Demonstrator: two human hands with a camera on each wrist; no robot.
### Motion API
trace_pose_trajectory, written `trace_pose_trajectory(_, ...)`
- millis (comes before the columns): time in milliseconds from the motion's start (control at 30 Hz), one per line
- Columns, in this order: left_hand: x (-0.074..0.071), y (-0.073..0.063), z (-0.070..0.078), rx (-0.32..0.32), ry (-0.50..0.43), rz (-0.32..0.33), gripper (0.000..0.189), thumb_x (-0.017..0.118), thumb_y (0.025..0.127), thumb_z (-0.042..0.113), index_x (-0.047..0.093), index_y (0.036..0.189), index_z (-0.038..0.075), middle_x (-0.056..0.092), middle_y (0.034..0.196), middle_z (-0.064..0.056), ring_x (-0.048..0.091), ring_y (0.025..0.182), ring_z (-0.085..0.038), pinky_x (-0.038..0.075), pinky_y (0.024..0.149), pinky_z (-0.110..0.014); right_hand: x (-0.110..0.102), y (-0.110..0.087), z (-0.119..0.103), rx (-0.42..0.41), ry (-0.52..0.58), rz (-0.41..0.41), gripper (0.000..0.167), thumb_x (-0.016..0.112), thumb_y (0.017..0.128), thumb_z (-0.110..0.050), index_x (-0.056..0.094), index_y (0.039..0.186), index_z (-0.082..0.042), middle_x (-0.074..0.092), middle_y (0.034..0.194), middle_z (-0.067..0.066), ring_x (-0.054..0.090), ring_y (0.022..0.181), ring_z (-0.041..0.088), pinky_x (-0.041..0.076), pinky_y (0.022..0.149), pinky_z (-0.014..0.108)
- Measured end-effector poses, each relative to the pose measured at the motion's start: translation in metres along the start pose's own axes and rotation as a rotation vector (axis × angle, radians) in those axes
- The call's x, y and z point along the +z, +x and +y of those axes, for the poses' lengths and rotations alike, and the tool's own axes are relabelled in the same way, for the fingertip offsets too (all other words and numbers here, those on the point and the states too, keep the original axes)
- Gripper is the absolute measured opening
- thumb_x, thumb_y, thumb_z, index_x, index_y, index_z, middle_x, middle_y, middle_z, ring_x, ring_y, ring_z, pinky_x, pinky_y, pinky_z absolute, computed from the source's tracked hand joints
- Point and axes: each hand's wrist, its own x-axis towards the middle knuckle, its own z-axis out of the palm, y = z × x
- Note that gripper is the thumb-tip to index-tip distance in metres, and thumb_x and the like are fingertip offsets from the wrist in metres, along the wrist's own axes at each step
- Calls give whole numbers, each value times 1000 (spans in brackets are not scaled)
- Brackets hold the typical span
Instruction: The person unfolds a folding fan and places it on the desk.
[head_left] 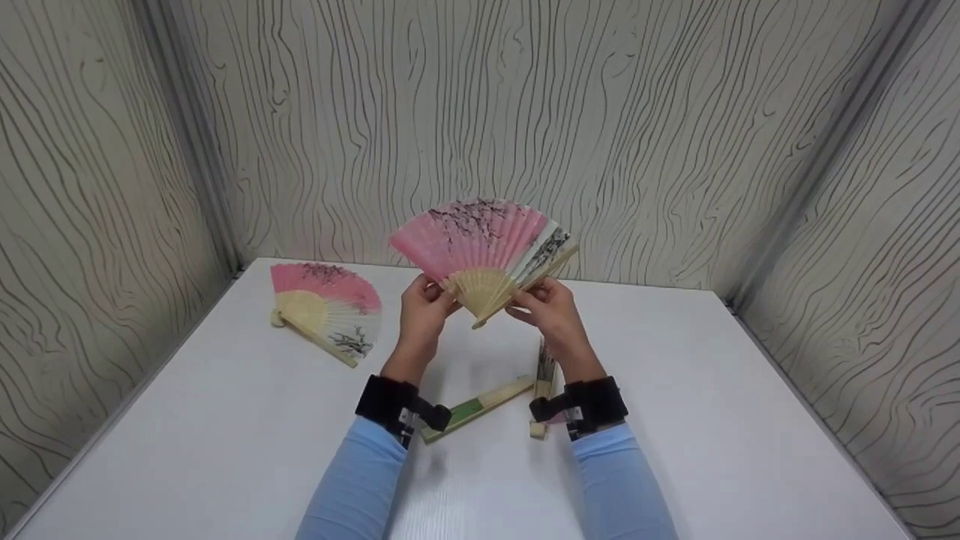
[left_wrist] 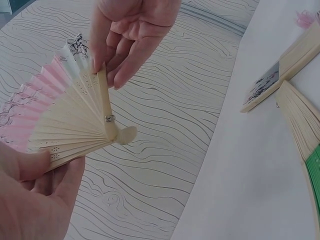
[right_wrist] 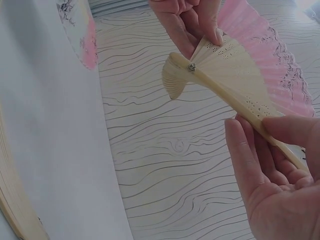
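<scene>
Both hands hold up a spread pink-and-white folding fan (head_left: pixel 480 240) with dark branch prints and pale bamboo ribs (left_wrist: pixel 70 117). At the fan's left edge, my left hand (head_left: pixel 424 315) pinches the ribs between thumb and fingers. My right hand (head_left: pixel 551 311) pinches the outer guard stick on the right side. In the right wrist view the metal rivet (right_wrist: pixel 192 67) joins the ribs near the fan's narrow end. The fan is raised above the table, its pivot pointing down toward me in the head view.
Another opened pink-and-white fan (head_left: pixel 328 309) lies at the table's left. Below my hands lie a folded green fan (head_left: pixel 474 411) and a folded fan with dark print (head_left: pixel 545 371), partly hidden by the right wrist strap. Wood-grain-patterned walls (head_left: pixel 480 112) enclose the white table (head_left: pixel 697 420).
</scene>
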Motion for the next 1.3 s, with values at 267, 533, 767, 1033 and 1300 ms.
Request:
trace_pose_trajectory(267,1,-2,2,-14,-21,40,35,65,108,4,61,143,0,73,140,-23,75,128,-32,65,104,-39,0,1,1,11,8,25,33,67,107,-6,63,138,3,76,128,22,79,102,14,67,98,36)
trace_pose_trajectory(533,2,-2,4,-14,-34,66,35,65,108,5,62,143,3,73,141,-22,74,129,-33,65,104,-40,1,2,2,21,36,53,31,67,107,-5,64,136,4,79,117,14,79,98,11,68,93,31)
trace_pose_trajectory(767,1,-1,4,7,-78,85,37,66,107,4,60,144,1,72,142,-23,73,132,-34,64,106,-40,0,2,4,38,71,66,31,67,108,-9,62,137,3,79,114,11,80,96,12,68,90,27)
trace_pose_trajectory(1033,0,0,4,13,-91,133,36,64,108,4,60,144,1,71,140,-23,74,130,-32,64,105,-36,2,4,6,24,122,71,33,65,108,-6,60,139,6,80,112,12,81,94,11,68,90,26)
trace_pose_trajectory(1300,0,1,4,3,-142,185,33,64,107,1,61,140,-1,71,137,-24,74,126,-31,65,102,-35,5,5,5,38,157,82,35,63,109,-3,59,142,7,79,110,10,81,93,12,68,89,25)
